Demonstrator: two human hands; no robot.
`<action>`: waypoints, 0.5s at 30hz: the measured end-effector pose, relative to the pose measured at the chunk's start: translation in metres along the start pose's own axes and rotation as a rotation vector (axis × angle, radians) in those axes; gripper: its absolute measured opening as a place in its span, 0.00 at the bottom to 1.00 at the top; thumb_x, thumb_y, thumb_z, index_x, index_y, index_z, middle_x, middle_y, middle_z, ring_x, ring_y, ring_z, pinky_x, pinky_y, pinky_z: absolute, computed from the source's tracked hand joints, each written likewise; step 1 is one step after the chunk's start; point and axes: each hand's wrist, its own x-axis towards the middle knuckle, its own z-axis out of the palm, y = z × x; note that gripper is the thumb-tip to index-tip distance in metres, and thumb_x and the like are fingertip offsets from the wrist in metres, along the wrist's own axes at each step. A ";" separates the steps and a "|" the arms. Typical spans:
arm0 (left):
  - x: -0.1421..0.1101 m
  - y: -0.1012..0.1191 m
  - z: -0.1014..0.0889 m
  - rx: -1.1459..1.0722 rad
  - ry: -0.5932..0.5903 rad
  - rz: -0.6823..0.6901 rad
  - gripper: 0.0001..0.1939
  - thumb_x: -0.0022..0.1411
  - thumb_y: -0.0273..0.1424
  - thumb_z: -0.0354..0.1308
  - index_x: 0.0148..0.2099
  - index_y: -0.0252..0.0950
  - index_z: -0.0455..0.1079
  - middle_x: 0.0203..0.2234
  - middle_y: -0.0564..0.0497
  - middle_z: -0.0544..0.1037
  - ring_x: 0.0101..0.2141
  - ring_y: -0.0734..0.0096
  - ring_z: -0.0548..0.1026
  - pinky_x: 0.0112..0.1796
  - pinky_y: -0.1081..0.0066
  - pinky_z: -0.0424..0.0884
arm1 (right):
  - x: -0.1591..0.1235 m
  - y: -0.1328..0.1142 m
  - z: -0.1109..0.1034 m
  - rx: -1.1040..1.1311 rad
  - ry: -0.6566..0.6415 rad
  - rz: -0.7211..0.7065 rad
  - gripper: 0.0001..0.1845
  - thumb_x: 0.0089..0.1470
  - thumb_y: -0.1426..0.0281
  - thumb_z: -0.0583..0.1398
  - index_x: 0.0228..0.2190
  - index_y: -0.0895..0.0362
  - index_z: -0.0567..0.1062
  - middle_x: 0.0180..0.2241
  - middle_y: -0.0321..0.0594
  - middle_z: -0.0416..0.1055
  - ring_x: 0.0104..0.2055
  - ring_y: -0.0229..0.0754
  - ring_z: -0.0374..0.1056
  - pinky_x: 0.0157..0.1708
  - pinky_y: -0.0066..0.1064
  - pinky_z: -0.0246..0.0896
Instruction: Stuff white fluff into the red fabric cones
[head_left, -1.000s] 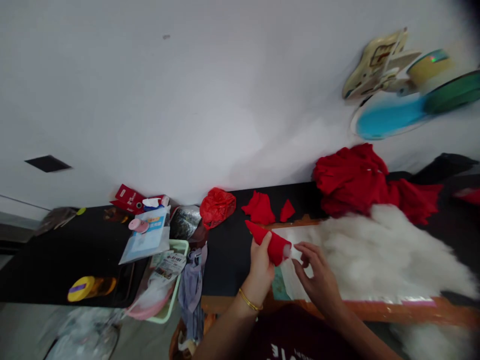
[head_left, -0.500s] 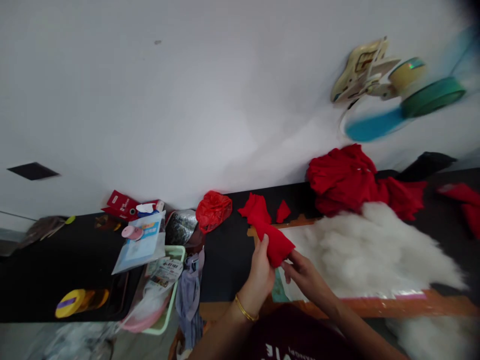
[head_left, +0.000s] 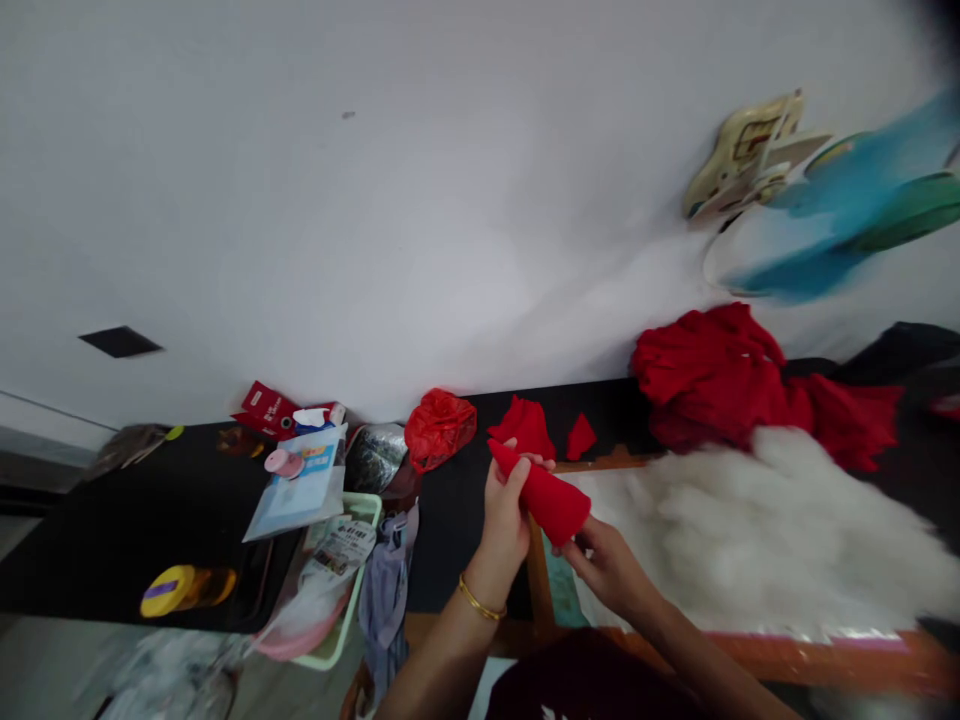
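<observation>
My left hand (head_left: 502,505) is wrapped round the pointed end of a red fabric cone (head_left: 547,495), held above the table. The wide end of the cone rests in my right hand (head_left: 604,565), whose fingers close on it from below. To the right lies a big heap of white stuffing (head_left: 757,530) on a clear sheet. Small red fabric pieces (head_left: 529,425) lie just behind the cone.
A pile of red cloth (head_left: 720,375) sits at the back right against the white wall. A crumpled red bag (head_left: 439,428), a foil pouch (head_left: 373,457), a green basket (head_left: 352,560) with papers and a yellow tape roll (head_left: 161,590) lie to the left on the black table.
My right hand has come from beside the cone's open end to grip it from below. My left hand has slid up toward the cone's tip, and the cone now tilts more.
</observation>
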 end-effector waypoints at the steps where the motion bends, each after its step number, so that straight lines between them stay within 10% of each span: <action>1: 0.002 0.001 0.003 -0.007 0.019 0.000 0.30 0.49 0.36 0.72 0.52 0.38 0.66 0.31 0.51 0.79 0.39 0.60 0.81 0.47 0.61 0.71 | 0.003 0.000 0.002 -0.044 -0.025 -0.021 0.09 0.53 0.63 0.59 0.33 0.55 0.75 0.25 0.39 0.75 0.26 0.42 0.67 0.27 0.33 0.62; 8: -0.013 -0.012 0.014 0.061 0.066 -0.032 0.27 0.46 0.33 0.72 0.48 0.40 0.67 0.31 0.54 0.75 0.33 0.67 0.78 0.39 0.67 0.72 | 0.002 -0.015 0.001 0.214 -0.308 0.193 0.16 0.55 0.61 0.54 0.20 0.53 0.71 0.19 0.36 0.70 0.22 0.40 0.64 0.27 0.31 0.62; 15: -0.024 -0.018 0.019 0.056 0.010 -0.114 0.26 0.46 0.32 0.72 0.47 0.41 0.66 0.30 0.55 0.73 0.30 0.68 0.76 0.36 0.68 0.71 | -0.004 -0.009 -0.007 0.191 -0.298 0.208 0.18 0.54 0.63 0.52 0.16 0.52 0.70 0.17 0.38 0.69 0.22 0.42 0.65 0.25 0.34 0.67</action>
